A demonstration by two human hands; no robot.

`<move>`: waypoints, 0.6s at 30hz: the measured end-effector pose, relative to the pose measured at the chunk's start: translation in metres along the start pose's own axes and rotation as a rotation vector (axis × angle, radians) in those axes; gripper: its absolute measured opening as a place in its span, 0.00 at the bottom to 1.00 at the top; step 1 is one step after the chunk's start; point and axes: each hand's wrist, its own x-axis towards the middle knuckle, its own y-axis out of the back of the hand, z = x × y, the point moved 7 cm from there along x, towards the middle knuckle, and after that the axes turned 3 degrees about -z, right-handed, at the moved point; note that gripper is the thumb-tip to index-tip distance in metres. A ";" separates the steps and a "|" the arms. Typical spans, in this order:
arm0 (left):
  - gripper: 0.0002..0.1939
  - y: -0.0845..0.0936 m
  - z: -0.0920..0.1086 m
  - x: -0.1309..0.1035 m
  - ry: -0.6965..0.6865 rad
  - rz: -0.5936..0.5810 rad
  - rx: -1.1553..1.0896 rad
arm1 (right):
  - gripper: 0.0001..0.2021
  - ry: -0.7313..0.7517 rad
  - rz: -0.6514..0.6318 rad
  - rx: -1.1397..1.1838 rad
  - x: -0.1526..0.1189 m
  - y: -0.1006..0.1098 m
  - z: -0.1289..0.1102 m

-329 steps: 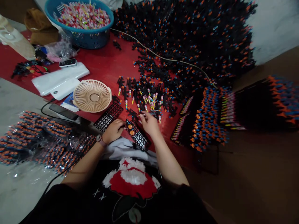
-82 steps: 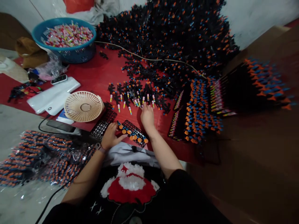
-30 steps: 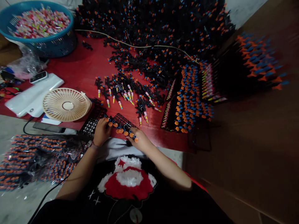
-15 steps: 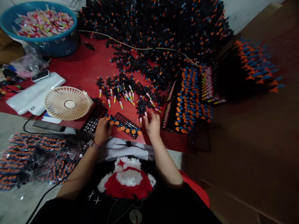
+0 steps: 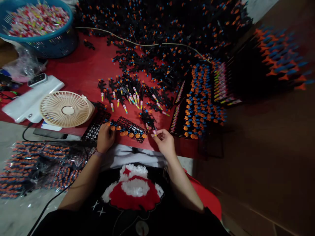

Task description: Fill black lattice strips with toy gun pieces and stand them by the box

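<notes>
My left hand (image 5: 105,138) is curled closed around the left end of a black lattice tray (image 5: 130,123). A row of small black toy guns with orange discs and blue tips (image 5: 125,133) sits along this tray; the fingertips are partly hidden. To the right of the tray, my right hand (image 5: 165,141) pinches the pink-and-yellow candy-filled end of a black toy gun (image 5: 150,122) between thumb and fingers. Just beyond both hands lie several loose toy guns with pink-and-yellow candy ends (image 5: 131,95) on the red table (image 5: 78,72).
Upright filled racks of toy guns (image 5: 194,108) stand on the right, with a cardboard box (image 5: 246,157) beyond. A large heap of toy guns (image 5: 172,29) covers the back. On the left are a beige fan (image 5: 67,109), a blue basket of candies (image 5: 49,39) and bagged toys (image 5: 36,167).
My right hand has drawn back toward me and slightly right, with the pinched toy gun following. My left hand stays at the tray's end. The view has shifted a little.
</notes>
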 end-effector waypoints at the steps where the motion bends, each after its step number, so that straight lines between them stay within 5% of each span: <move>1: 0.03 0.000 0.000 0.000 0.000 -0.005 0.002 | 0.17 -0.017 -0.059 0.079 -0.004 -0.009 0.002; 4: 0.02 0.001 0.000 0.000 -0.004 -0.003 0.006 | 0.19 -0.013 -0.190 0.185 -0.017 -0.037 0.006; 7: 0.03 0.002 0.000 0.000 0.000 -0.004 0.011 | 0.15 0.062 -0.184 0.124 -0.024 -0.052 0.007; 12: 0.06 0.002 0.000 0.000 -0.001 -0.008 0.020 | 0.07 0.176 -0.093 -0.027 -0.022 -0.057 0.003; 18: 0.10 0.002 0.000 0.000 -0.001 -0.009 -0.008 | 0.08 0.192 -0.184 -0.205 -0.011 -0.065 -0.008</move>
